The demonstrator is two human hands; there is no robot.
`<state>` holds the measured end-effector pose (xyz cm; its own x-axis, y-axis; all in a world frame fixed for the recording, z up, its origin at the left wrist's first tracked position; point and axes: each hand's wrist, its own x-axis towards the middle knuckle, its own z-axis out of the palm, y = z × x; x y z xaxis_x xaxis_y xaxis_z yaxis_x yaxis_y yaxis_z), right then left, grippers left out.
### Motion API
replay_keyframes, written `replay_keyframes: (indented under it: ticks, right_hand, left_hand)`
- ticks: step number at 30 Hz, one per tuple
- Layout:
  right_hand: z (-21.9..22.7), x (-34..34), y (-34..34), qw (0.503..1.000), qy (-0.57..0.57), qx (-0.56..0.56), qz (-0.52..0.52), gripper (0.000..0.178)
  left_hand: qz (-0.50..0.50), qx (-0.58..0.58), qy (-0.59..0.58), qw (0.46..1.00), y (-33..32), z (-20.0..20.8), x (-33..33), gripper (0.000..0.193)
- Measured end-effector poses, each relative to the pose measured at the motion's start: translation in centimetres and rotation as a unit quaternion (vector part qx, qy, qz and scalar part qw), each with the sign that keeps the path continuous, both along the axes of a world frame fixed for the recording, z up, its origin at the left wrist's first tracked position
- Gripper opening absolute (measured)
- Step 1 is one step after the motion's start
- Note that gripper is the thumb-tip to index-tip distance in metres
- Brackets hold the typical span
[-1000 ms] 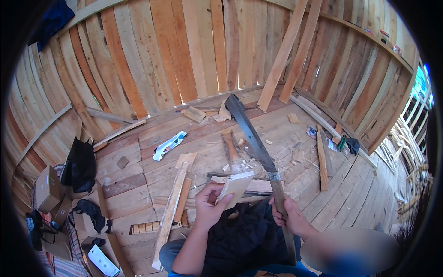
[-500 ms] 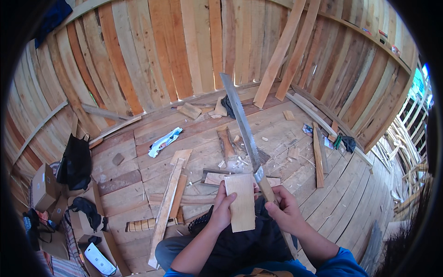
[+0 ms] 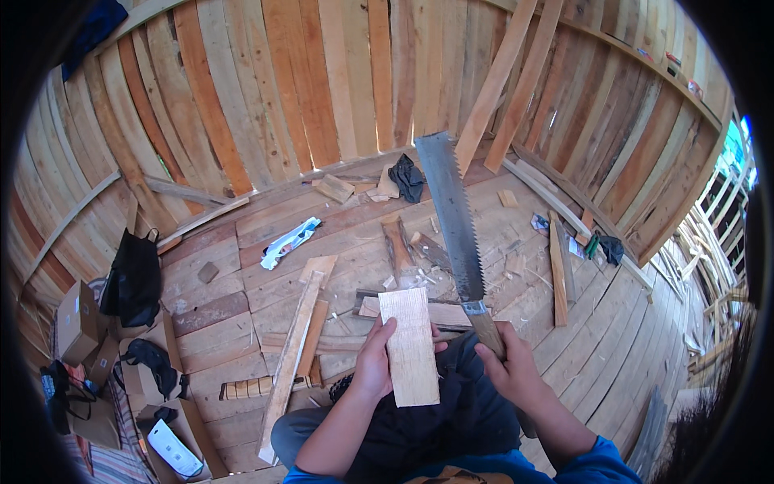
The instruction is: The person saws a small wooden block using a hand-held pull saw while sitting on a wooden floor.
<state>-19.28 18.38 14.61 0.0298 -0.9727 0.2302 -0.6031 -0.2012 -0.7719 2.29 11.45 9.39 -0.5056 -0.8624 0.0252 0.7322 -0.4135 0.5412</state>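
- Lower centre of the frame: the left hand closes, thumb in front, around a pale, flat rectangular wooden block; this one-handed grip could let it twist.
- Right of centre: the right hand wraps the brown wooden handle of a long grey steel saw, teeth facing right; a wrist roll could swing them leftward.

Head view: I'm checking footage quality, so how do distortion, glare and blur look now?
In the head view, corners fall to black and the plank wall bows toward the rim; in the same head view, daylight glares at the opening on the far right; also in the head view, the saw and wood block look fairly crisp.
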Motion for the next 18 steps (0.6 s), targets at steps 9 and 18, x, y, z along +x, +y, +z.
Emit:
replay_keyframes:
  ticks: [9, 18]
  right_hand:
    - [1.0, 1.4, -1.5, 0.976, -0.173, 0.130, 0.039, 0.039]
    - [1.0, -0.7, -1.5, 0.959, -0.239, 0.139, -0.056, 0.034]
  left_hand:
    - [-0.023, 0.050, -0.197, 0.979, 1.7, -1.3, -3.9, 0.044]
    - [-0.109, -0.212, -0.324, 0.915, 1.5, -1.2, -3.2, 0.040]
